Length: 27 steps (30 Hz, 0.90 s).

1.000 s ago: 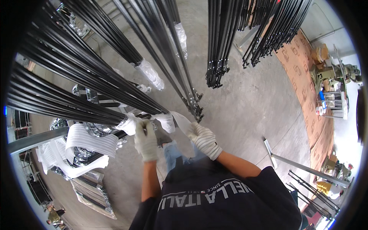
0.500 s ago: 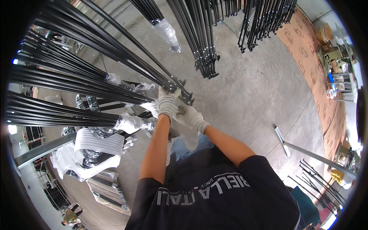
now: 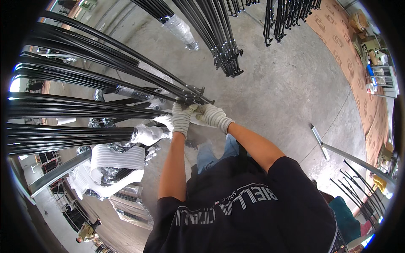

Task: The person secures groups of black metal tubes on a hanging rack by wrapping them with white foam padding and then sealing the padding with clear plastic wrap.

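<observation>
Both my hands wear whitish knit gloves with ribbed bands. My left hand (image 3: 182, 118) is closed at the end of a bundle of long black metal rods (image 3: 139, 71), just below their bracketed ends. Beside it, my right hand (image 3: 214, 117) is curled with fingertips near the left hand, close under the same rod ends. Whatever its fingers hold is hidden. Pale wrapping material (image 3: 164, 120) shows beside my left hand, and a strip of white sheet (image 3: 157, 71) lies along the rods.
More black rod bundles stand left, one with a plastic-wrapped end (image 3: 147, 134). Ahead are a wrapped bundle (image 3: 181, 29) and bare rods (image 3: 225, 55). White foam sheeting (image 3: 118, 162) hangs lower left. A metal stand foot (image 3: 320, 143) sits right. Another person (image 3: 86, 231) is far lower left.
My right hand has risen and turned, its fingers now up by the rod ends. The rods look more tightly gathered, and a white strip now shows along them. My view has shifted slightly.
</observation>
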### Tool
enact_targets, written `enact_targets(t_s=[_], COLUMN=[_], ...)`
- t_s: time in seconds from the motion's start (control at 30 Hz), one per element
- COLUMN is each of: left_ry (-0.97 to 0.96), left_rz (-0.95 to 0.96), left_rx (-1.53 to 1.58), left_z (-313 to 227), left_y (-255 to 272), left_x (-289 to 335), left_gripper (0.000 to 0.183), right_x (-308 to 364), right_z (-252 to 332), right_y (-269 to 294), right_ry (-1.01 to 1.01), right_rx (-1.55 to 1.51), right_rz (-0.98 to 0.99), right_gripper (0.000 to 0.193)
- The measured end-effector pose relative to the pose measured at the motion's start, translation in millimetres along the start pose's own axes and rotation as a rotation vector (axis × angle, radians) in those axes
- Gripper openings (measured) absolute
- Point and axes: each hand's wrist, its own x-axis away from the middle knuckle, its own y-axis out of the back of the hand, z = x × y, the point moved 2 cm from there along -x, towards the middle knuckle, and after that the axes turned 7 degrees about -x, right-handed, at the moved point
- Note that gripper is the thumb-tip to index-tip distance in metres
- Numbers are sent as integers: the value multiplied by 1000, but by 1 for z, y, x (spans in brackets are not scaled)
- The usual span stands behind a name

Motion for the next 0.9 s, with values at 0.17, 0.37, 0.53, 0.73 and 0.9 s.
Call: enact_targets(t_s=[0.17,0.37,0.53,0.73,0.9], left_ry=[38,27,-39,140,57], left_rz=[-24,-152,-372,-324,-303], left_rx=[-206,-277,-796,-193,-556], left_z=[-6,-15,-30,-42,-30], left_y=[-1,-7,-19,-23,-3], left_x=[-2,8,26,50,49], left_gripper=[34,24,33,10,13], right_x=[-4,-8,2,6,11], right_z=[-3,-22,-11,0,-11], right_y=[4,7,14,31,47], right_ry=[-109,-24,-90,-237,-148], right_rx=[134,74,174,154,-236], right_rz=[3,22,-18,-195,-297], right_gripper=[35,31,29,28,26])
